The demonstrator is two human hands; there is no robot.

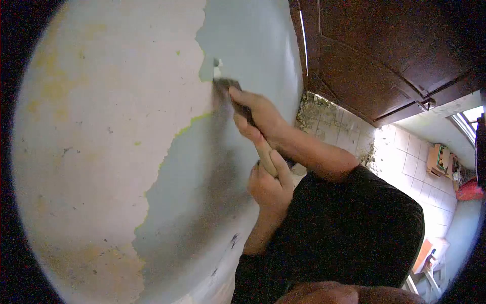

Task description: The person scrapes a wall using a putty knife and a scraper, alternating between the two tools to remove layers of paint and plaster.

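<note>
The scraper [244, 110] is clamped in both fists, the right hand [264, 117] nearer its blurred dark blade [229, 84], the left hand [268, 187] behind; its long axis slants up-left to where blue-grey paint [248, 45] borders bare pale wall [111, 137], a brown panelled door [369, 50] standing rightward

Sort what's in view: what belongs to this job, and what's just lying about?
In use:
- scraper, in the right hand and left hand
- patchy wall

Apparently just about:
- box on tiled floor
- red item near it
- brown door
</note>
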